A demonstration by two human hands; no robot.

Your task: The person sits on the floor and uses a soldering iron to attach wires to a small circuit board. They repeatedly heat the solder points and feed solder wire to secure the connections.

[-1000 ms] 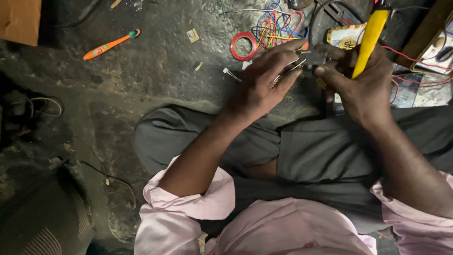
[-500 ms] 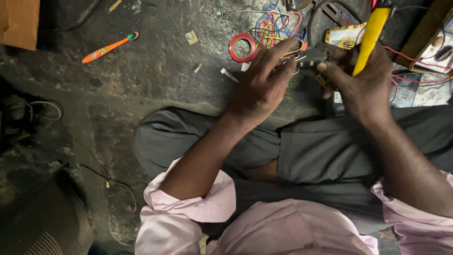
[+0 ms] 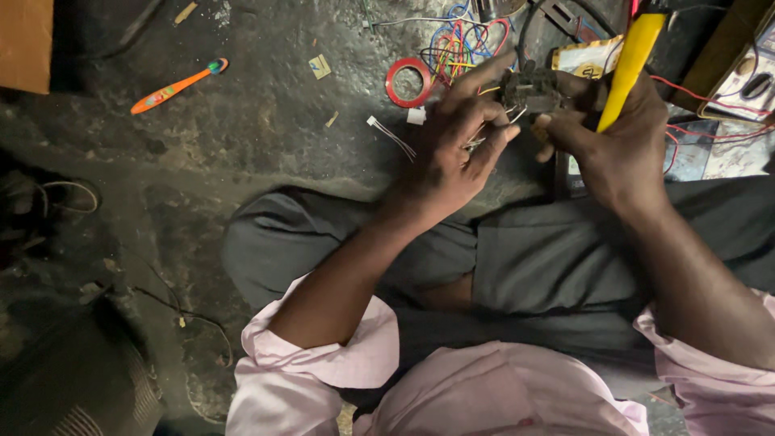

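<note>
Both hands meet just above your crossed legs, over the dark floor (image 3: 266, 137). Your left hand (image 3: 452, 157) has its fingers curled in, pinching thin metal leads or wire ends that stick out beside the small dark electrical part (image 3: 531, 87), with the forefinger stretched up toward it. Your right hand (image 3: 617, 141) is closed: thumb and forefinger grip that same part from the other side, while the palm also clamps the yellow-handled tool (image 3: 630, 60), which points up and away (its tip is out of sight, so what kind of tool it is cannot be told). The part is thus held in the air between the two hands, clear of the floor.

By the look of it, you are at the stage of seating or straightening the leads on the part, before the tool comes into use. The next move would call for a steady grip with the right hand and a fine, small pull or bend with the left, keeping the leads from slipping.

Beyond your hands lie a tangle of coloured wires (image 3: 464, 36), a red tape ring (image 3: 409, 82), and, well apart to the left, an orange toothbrush (image 3: 178, 85).
</note>
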